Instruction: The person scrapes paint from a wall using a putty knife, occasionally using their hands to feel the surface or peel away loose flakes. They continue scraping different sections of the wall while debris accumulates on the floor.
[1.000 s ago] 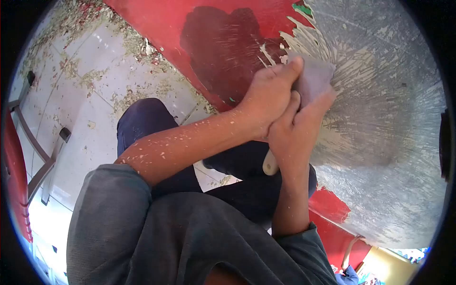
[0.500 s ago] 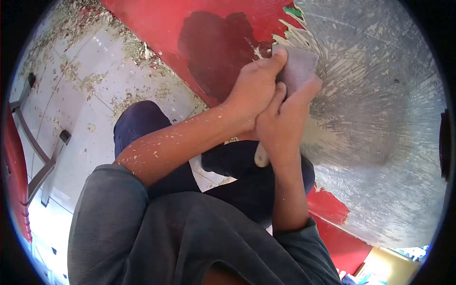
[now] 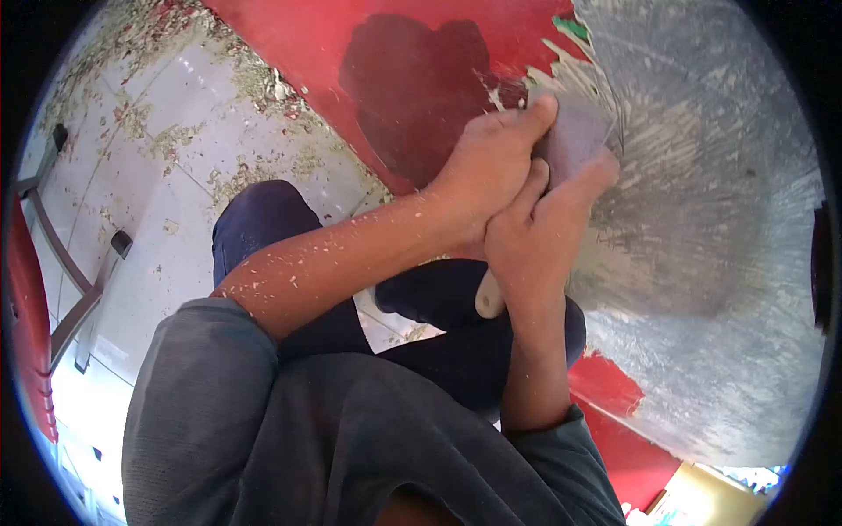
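Note:
A scraper with a broad flat metal blade (image 3: 576, 131) lies against the panel at the boundary of red coating and bare grey surface. My left hand (image 3: 491, 167) is closed on it, its thumb along the left edge of the blade. From the right, my right hand (image 3: 535, 237) grips the same tool, with the thumb and fingers up beside the blade. Below that hand the pale handle end (image 3: 488, 296) sticks out. Curled, cream-coloured shavings (image 3: 570, 72) stand up at the blade's far edge. Part of the handle is hidden by both hands.
The panel has a red coated part (image 3: 289, 44) and a scraped grey part (image 3: 684, 175). Flakes (image 3: 254, 83) litter the tiled floor (image 3: 132, 228) to the left. A red chair (image 3: 31, 324) with metal legs stands at the far left. My bent knees are close beneath my arms.
Both hands and the scraper have shifted slightly to the right in view. The panel's coating edge has shifted right in view too. The grip looks the same.

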Tool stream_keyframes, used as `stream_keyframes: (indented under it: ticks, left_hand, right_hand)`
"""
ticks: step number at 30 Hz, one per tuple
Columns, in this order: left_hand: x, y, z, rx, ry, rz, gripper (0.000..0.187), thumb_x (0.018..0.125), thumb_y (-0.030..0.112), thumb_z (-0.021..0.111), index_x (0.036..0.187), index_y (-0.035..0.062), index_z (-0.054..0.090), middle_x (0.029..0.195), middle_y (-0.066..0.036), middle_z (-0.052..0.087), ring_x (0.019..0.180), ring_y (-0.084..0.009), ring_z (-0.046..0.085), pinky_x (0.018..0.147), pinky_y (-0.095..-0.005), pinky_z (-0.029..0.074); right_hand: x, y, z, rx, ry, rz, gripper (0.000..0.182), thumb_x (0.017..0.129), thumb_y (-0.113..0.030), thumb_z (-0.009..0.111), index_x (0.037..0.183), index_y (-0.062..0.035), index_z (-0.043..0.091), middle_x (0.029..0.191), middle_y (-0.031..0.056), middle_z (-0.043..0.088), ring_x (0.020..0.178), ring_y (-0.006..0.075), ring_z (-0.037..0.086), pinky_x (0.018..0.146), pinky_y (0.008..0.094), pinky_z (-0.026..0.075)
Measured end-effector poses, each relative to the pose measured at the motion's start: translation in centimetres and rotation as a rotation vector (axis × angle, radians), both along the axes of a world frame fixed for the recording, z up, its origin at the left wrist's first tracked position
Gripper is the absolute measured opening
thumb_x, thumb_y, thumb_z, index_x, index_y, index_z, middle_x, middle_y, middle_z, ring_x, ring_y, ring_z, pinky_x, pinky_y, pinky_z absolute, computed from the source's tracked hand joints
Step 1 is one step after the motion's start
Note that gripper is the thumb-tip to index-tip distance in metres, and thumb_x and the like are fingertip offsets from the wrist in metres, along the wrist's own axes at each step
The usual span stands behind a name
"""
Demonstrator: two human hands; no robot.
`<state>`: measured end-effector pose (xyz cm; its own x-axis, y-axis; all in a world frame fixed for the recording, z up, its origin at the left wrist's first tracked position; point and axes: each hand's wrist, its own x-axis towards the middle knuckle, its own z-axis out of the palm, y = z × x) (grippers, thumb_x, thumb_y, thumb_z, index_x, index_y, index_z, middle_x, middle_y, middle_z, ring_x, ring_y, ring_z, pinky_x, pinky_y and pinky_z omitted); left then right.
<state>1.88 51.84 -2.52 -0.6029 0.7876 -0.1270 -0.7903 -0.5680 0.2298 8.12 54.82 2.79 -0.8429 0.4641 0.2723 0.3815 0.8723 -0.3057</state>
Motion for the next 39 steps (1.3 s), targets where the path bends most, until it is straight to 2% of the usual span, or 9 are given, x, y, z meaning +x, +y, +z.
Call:
stream_keyframes:
  ticks: [3,7,9,14,18,21,24,35,39]
  left_hand:
    - [0.8,0.5,1.2,-0.025,-0.061,0.101,0.033,0.096,0.035,0.050,0.082,0.0057,0.058,0.074,-0.001,0.057,0.063,-0.0071,0.051,0.056,-0.0257,0.045]
    - [0.4,-0.1,0.8,-0.169,0.095,0.055,0.038,0.096,0.039,0.048,0.094,0.0031,0.061,0.084,-0.002,0.059,0.075,-0.0085,0.052,0.071,-0.0271,0.044]
    - [-0.2,-0.6,1.6,0.034,-0.144,0.056,0.033,0.096,0.035,0.049,0.085,0.0050,0.060,0.074,0.000,0.056,0.064,-0.0080,0.052,0.057,-0.0258,0.045]
    - [0.0,0.6,0.1,-0.112,0.077,0.183,0.036,0.096,0.037,0.051,0.083,0.0052,0.060,0.073,0.001,0.055,0.064,-0.0069,0.049,0.057,-0.0255,0.043]
    - [-0.6,-0.3,0.3,-0.119,-0.016,0.062,0.043,0.097,0.041,0.045,0.093,0.0013,0.062,0.088,-0.005,0.060,0.080,-0.0084,0.050,0.075,-0.0274,0.043]
    - [0.8,0.3,-0.1,-0.168,0.144,0.116,0.039,0.097,0.039,0.048,0.090,0.0037,0.062,0.085,-0.002,0.059,0.077,-0.0070,0.050,0.073,-0.0254,0.043]
    - [3.7,2.1,-1.4,-0.108,-0.009,-0.112,0.035,0.096,0.038,0.050,0.089,0.0060,0.062,0.082,0.000,0.058,0.075,-0.0059,0.050,0.071,-0.0240,0.044]
    - [2.5,2.6,-1.3,0.005,-0.071,0.020,0.035,0.096,0.036,0.050,0.079,0.0066,0.059,0.069,0.003,0.055,0.056,-0.0049,0.045,0.049,-0.0236,0.040]
    - [3.0,1.8,-0.2,-0.036,-0.014,0.036,0.036,0.097,0.038,0.048,0.095,0.0050,0.062,0.088,0.001,0.060,0.077,-0.0055,0.053,0.069,-0.0240,0.046]
  right_hand:
    - [0.9,0.0,0.3,-0.016,0.012,0.013,0.040,0.092,-0.008,0.042,0.125,0.0098,0.028,0.114,0.0319,0.046,0.110,0.0413,0.050,0.093,0.0422,0.037]
    - [-0.3,0.4,0.3,0.016,-0.047,0.070,0.040,0.091,-0.007,0.041,0.124,0.0105,0.027,0.115,0.0333,0.045,0.111,0.0417,0.049,0.094,0.0428,0.037]
    - [-0.4,-0.1,0.4,0.008,-0.026,0.021,0.039,0.091,-0.007,0.041,0.123,0.0096,0.028,0.115,0.0334,0.045,0.110,0.0419,0.050,0.093,0.0429,0.037]
    - [-0.3,-0.1,0.3,-0.072,-0.009,0.042,0.038,0.091,-0.008,0.041,0.124,0.0088,0.030,0.116,0.0334,0.046,0.109,0.0440,0.049,0.093,0.0429,0.036]
    - [-0.7,0.1,-0.2,-0.029,-0.019,0.030,0.039,0.091,-0.009,0.042,0.124,0.0092,0.030,0.115,0.0329,0.046,0.108,0.0442,0.049,0.093,0.0432,0.036]
    - [0.5,0.0,0.1,-0.008,-0.003,0.052,0.039,0.091,-0.009,0.042,0.124,0.0094,0.029,0.114,0.0330,0.046,0.108,0.0440,0.049,0.092,0.0433,0.036]
    - [3.0,0.7,-0.4,-0.044,-0.014,0.004,0.041,0.091,-0.009,0.043,0.125,0.0099,0.028,0.114,0.0334,0.045,0.108,0.0439,0.049,0.092,0.0432,0.036]
    - [2.7,1.2,-0.6,0.059,-0.043,-0.028,0.044,0.092,-0.011,0.044,0.127,0.0109,0.028,0.115,0.0328,0.045,0.110,0.0426,0.048,0.095,0.0418,0.035]
    - [3.6,1.6,0.0,0.003,-0.060,0.004,0.045,0.092,-0.012,0.043,0.127,0.0113,0.027,0.116,0.0330,0.045,0.111,0.0426,0.048,0.096,0.0413,0.035]
